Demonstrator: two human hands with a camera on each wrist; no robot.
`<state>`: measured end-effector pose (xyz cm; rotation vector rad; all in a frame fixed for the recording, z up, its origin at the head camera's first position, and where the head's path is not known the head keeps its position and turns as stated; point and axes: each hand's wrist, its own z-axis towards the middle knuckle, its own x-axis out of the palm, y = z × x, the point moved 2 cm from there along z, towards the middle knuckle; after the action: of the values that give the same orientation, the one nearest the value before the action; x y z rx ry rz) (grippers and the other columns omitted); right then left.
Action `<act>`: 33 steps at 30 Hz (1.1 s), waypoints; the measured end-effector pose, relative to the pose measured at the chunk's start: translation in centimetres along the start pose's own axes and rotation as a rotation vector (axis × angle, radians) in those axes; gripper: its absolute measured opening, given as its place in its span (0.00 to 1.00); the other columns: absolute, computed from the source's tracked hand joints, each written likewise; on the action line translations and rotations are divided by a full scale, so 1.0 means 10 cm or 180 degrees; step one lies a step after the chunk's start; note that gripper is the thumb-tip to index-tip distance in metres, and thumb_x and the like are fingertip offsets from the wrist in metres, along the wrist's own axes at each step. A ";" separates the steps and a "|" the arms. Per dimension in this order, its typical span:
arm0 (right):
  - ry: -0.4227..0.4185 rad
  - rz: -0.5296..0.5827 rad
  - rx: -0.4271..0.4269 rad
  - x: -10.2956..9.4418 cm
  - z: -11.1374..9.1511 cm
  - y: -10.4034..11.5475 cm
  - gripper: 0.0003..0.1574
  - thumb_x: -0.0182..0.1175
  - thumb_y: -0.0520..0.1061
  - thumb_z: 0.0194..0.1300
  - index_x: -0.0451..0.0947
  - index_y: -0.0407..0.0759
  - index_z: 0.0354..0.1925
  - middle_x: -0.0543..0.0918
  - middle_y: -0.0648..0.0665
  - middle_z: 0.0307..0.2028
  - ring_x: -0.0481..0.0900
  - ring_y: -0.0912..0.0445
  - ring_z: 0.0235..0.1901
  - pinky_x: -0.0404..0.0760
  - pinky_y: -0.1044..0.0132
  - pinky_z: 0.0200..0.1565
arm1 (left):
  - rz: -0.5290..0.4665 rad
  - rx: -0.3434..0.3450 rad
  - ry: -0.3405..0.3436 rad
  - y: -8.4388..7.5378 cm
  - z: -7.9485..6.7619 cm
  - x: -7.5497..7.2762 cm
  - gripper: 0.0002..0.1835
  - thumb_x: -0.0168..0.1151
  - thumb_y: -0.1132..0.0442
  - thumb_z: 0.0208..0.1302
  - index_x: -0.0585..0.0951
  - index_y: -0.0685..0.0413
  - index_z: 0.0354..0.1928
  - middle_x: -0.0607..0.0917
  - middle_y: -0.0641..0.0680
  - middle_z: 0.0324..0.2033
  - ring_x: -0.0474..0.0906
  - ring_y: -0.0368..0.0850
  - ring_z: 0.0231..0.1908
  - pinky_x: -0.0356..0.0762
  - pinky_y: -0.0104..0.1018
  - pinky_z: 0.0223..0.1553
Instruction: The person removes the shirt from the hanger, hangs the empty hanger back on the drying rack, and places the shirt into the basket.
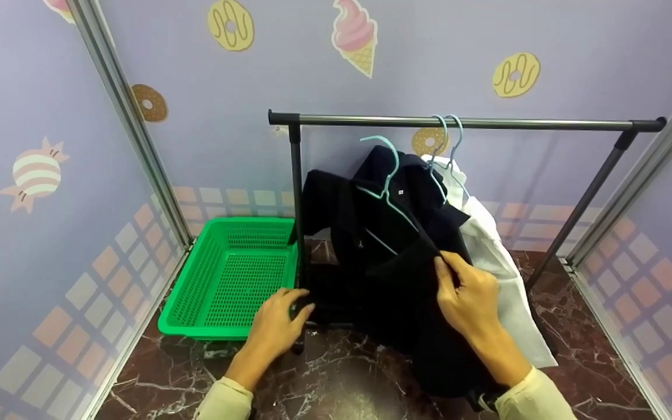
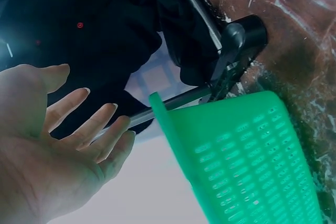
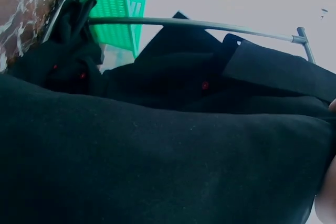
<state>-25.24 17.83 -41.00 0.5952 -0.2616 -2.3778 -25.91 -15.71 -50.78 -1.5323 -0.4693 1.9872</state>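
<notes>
My right hand (image 1: 470, 294) pinches the edge of a black shirt (image 1: 400, 297) at its collar side, thumb and fingers on the cloth. Inside the shirt's neck sits a light blue hanger (image 1: 395, 166); its hook shows in front of and below the rail, not hooked over it. In the right wrist view the black cloth (image 3: 157, 156) fills the lower part, with only a bit of the hand at the right edge. My left hand (image 1: 277, 321) is by the rack's left post, and the left wrist view shows its fingers (image 2: 107, 135) spread and holding nothing.
A garment rack's rail (image 1: 359, 121) carries blue hangers (image 1: 457, 137) with a dark navy garment (image 1: 423, 172) and a white shirt (image 1: 508, 291) behind the black one. A green basket (image 1: 175, 291) stands left of the rack's post (image 1: 296, 175) on the marbled floor (image 1: 347, 373).
</notes>
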 end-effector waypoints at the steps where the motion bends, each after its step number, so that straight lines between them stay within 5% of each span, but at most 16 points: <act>1: 0.0010 -0.0016 -0.0046 -0.01 -0.01 -0.02 0.04 0.69 0.37 0.67 0.90 0.41 0.40 0.93 0.42 0.32 0.92 0.42 0.30 0.84 0.48 0.33 | -0.0010 0.0008 -0.0014 -0.01 0.01 -0.01 0.20 0.67 0.49 0.76 0.85 0.46 0.63 0.86 0.58 0.62 0.84 0.62 0.62 0.83 0.62 0.62; 24: -0.0011 0.0253 -0.0540 -0.12 -0.09 -0.19 0.06 0.69 0.32 0.60 0.90 0.37 0.37 0.92 0.41 0.29 0.91 0.44 0.26 0.84 0.53 0.30 | -0.0108 0.0180 -0.0213 -0.13 0.06 -0.11 0.17 0.66 0.52 0.77 0.86 0.45 0.62 0.88 0.55 0.59 0.84 0.63 0.60 0.80 0.64 0.61; 33: -0.0002 0.0295 -0.0600 -0.15 -0.09 -0.20 0.07 0.69 0.32 0.60 0.90 0.38 0.37 0.93 0.42 0.29 0.91 0.46 0.26 0.84 0.54 0.30 | -0.0343 0.0318 -0.0237 -0.33 0.15 -0.20 0.17 0.65 0.52 0.78 0.86 0.48 0.62 0.87 0.56 0.59 0.84 0.61 0.61 0.82 0.63 0.62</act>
<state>-24.91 20.33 -41.98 0.4830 -0.0624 -2.2812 -26.29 -14.34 -46.92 -1.3481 -0.4657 1.9594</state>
